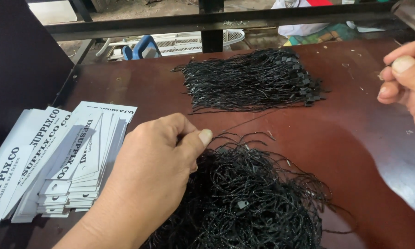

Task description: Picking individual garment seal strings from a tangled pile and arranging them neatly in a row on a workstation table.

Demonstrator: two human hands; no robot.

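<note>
My left hand (154,166) rests at the front middle of a dark red table (355,138), fingers pinched on a thin black string (249,121) that runs taut toward the upper right. Just right of that hand lies a tangled heap of black string loops (253,198) with small plastic locks. Further back sits a tidy bundle of the same black strings (253,80), laid straight. My right hand (408,76) is raised at the right edge, fingers curled and pinched; the string's far end is too thin to follow to it.
A fanned stack of white paper tags with black print (64,157) lies at the left. A dark panel (18,69) stands on the left side. Behind the table runs a black metal rail (207,20), with a white fan grille and a blue object beyond.
</note>
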